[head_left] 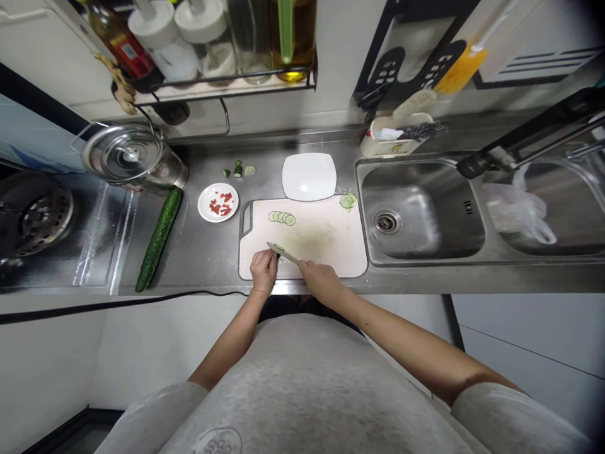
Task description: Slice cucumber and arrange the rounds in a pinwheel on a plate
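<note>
- Two bare hands work at the near side of the board (326, 249); the right hand (321, 280) is closed around the handle of the knife (287, 254).
- The blade leaves the right fist and slants away to the left, its tip just beyond the left hand (263, 271).
- The left hand has its fingers curled down on the board's near left part, right beside the blade; I cannot tell whether they pinch anything, since the knuckles hide what is under them.
- What looks like a slice lies against the blade near its tip, and small pale bits show between blade and left hand.
- A row of overlapping slices (282, 218) lies on the board past the knife tip, farther from the body than both hands and touching neither.
- More slices (348, 200) sit at the board's far right corner, well apart from the right hand.
- The white plate (309, 176) stands at the board's far edge; left of the board is a small plate (203, 205) with red pieces (221, 203).
- Beyond that plate lie cucumber ends (237, 170); a whole cucumber (159, 239) lies farther left, away from both hands.
</note>
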`<control>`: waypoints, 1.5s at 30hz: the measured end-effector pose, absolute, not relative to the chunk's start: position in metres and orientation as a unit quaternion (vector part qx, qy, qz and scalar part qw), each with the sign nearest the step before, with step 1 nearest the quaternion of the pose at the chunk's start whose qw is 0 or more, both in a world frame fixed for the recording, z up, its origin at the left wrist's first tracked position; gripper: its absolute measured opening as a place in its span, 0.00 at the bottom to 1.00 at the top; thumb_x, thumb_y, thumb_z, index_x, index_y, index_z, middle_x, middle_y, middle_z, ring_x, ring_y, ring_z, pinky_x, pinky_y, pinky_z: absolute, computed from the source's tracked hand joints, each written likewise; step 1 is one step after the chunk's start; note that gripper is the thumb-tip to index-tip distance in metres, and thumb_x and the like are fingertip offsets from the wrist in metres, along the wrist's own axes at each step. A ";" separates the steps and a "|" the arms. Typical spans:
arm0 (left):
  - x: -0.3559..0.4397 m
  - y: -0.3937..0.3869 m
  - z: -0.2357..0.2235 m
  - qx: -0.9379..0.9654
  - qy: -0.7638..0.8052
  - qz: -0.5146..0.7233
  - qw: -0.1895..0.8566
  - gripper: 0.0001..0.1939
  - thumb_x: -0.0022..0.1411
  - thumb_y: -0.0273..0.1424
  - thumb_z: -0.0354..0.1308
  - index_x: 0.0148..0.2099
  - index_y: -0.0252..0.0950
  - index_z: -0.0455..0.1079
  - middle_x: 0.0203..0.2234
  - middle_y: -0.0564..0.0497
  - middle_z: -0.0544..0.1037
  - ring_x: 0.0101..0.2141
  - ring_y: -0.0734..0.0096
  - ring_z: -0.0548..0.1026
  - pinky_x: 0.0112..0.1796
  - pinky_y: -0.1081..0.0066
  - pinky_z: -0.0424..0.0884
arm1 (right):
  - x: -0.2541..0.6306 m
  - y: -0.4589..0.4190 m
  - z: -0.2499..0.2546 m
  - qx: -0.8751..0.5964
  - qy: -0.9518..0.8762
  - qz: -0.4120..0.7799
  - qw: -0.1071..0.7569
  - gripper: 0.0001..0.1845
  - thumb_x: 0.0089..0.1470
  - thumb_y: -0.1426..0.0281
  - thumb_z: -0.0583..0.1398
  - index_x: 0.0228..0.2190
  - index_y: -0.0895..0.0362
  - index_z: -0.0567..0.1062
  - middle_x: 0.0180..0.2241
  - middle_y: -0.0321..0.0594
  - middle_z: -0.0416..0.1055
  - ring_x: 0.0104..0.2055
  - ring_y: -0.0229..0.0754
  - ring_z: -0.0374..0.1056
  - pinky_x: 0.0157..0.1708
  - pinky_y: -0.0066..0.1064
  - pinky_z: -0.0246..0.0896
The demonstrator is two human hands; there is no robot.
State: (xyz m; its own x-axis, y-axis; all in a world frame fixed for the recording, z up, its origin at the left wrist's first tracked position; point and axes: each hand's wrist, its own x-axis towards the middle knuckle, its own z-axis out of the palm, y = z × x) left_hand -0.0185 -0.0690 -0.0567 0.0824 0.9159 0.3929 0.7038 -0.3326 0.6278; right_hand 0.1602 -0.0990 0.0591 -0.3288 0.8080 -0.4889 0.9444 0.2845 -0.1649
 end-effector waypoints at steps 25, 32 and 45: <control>-0.018 -0.069 -0.053 0.703 0.585 0.370 0.162 0.11 0.65 0.32 0.49 0.35 0.37 0.72 0.28 0.47 0.76 0.33 0.67 0.72 0.38 0.67 0.67 | 0.150 -0.077 0.052 0.536 0.799 -0.230 0.143 0.12 0.60 0.77 0.49 0.43 0.62 0.68 0.38 0.51 0.74 0.37 0.44 0.73 0.35 0.31 0.66; -0.017 -0.069 -0.054 0.696 0.589 0.376 0.166 0.11 0.65 0.32 0.49 0.35 0.36 0.72 0.29 0.47 0.76 0.33 0.68 0.72 0.37 0.68 0.67 | 0.149 -0.070 0.053 0.527 0.799 -0.253 0.137 0.14 0.59 0.80 0.47 0.42 0.62 0.68 0.38 0.52 0.74 0.40 0.44 0.73 0.36 0.30 0.66; -0.018 -0.069 -0.055 0.695 0.590 0.376 0.166 0.11 0.65 0.31 0.49 0.38 0.36 0.72 0.30 0.46 0.77 0.34 0.68 0.73 0.38 0.67 0.68 | 0.146 -0.062 0.044 0.527 0.803 -0.243 0.136 0.14 0.60 0.79 0.47 0.42 0.62 0.69 0.36 0.50 0.74 0.39 0.44 0.74 0.35 0.29 0.66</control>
